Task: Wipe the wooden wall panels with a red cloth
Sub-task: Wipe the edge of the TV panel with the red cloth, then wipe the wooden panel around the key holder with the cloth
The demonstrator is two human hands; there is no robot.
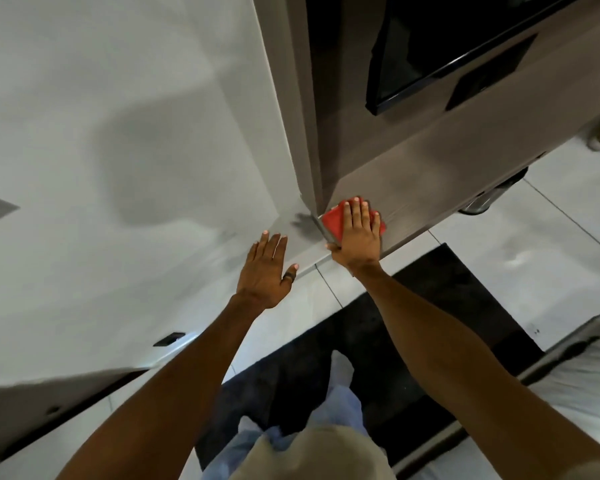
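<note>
The right hand [358, 233] presses the red cloth [336, 223] flat against the wooden wall panel [430, 174] near its lower corner, fingers straight over it. The left hand [265, 271] lies open-fingered on the white wall [118, 133] beside it.

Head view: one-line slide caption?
Right hand presses a red cloth flat on the wooden wall panel near its corner edge; left hand spread open by the white wall.

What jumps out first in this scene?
The red cloth, pressed flat under the right hand against the wooden panel near its lower corner. To its left, the left hand is spread open before the white wall; a black screen hangs higher on the panel.
</note>
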